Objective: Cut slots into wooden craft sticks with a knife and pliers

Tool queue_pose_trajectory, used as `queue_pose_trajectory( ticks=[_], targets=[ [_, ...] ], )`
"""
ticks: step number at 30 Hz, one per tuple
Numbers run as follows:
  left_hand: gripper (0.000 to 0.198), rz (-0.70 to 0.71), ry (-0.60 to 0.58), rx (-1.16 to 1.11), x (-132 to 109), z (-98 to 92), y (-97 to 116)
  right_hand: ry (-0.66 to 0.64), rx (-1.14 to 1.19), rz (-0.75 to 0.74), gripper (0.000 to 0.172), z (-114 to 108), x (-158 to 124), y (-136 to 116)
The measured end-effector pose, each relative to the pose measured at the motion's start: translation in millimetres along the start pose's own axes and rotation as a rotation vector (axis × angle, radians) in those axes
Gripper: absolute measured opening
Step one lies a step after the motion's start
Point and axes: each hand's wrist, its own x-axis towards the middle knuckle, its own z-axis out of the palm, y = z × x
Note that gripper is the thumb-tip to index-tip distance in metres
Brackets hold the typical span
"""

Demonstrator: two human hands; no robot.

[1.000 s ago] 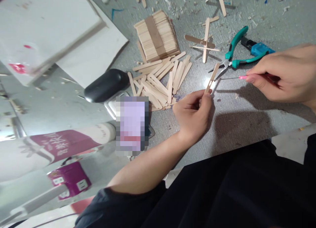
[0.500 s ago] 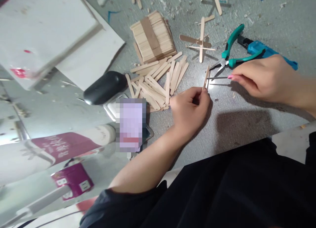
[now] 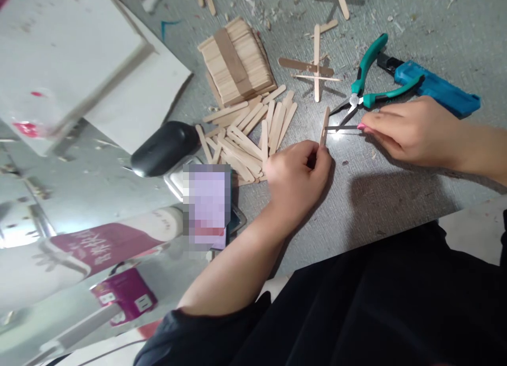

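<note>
My left hand (image 3: pixel 299 170) is closed on a wooden craft stick (image 3: pixel 325 122), pinching its lower end so that it stands up from the fingers. A thin dark metal rod (image 3: pixel 344 127), perhaps a needle file, is pinched in my right hand (image 3: pixel 415 128). The rod's far tip meets the side of the craft stick; whether it goes into the wood I cannot tell. Just beyond the rod lie green-handled pliers (image 3: pixel 354 99) with their jaws apart. A loose pile of craft sticks (image 3: pixel 245 139) lies beside my left hand.
A banded bundle of craft sticks (image 3: pixel 237 62) lies behind the pile. Crossed sticks (image 3: pixel 317 65) stand near the pliers, with a blue cutter (image 3: pixel 439 86) to their right. At left are a black mouse-shaped object (image 3: pixel 164 147), a blurred phone (image 3: pixel 208 205) and white boards (image 3: pixel 67 54).
The view has shifted slightly, moving most things a little left in the picture. Both hands keep their grips, and the rod's tip remains at the craft stick.
</note>
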Motion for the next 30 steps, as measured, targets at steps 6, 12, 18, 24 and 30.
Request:
queue_pose_trajectory(
  ticks=[6, 12, 18, 24, 30],
  targets=[
    [0.037, 0.002, 0.005, -0.017, -1, 0.2, 0, 0.012, 0.147, 0.020, 0.038, 0, 2, -3],
    [0.040, -0.003, 0.017, -0.033, -2, 1.3, 1, -0.033, 0.448, 0.208, 0.041, -9, 7, -14],
    [0.038, -0.013, 0.021, -0.023, -3, 1.9, 1, -0.062, 0.636, 0.375, 0.040, -18, 12, -15],
    [0.040, -0.022, 0.014, -0.031, -2, 0.7, 3, -0.006, 0.571, 0.351, 0.034, -24, 12, -14],
    [0.039, -0.023, 0.012, -0.044, -2, 1.0, 4, 0.008, 0.392, 0.215, 0.040, -21, 7, -12]
  ],
)
